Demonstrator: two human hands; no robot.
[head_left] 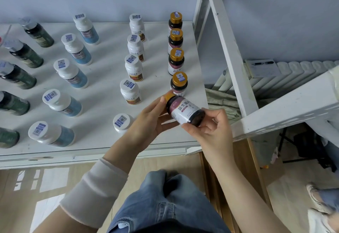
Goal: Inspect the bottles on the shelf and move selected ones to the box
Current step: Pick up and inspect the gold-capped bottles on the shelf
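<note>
Above the shelf (pixel 102 86), the bottle (pixel 185 111) lies tilted — left grip (pixel 150 121) clasping cap, right grip (pixel 211 132) pinching base.

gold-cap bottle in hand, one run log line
phase: inspect | gold-cap bottle: held sideways | left hand: holds cap end | right hand: pinches base

Likely a plain stockroom: a white metal shelf (pixel 106 86) carries supplement bottles (pixel 134 67) sorted into neat rows by kind, each cap bearing a printed code sticker (pixel 130 59). Behind is a pale blue wall (pixel 275 22). At right, a notepad (pixel 264 70) and pen (pixel 263 63) lie on a white radiator (pixel 302 68).
</note>
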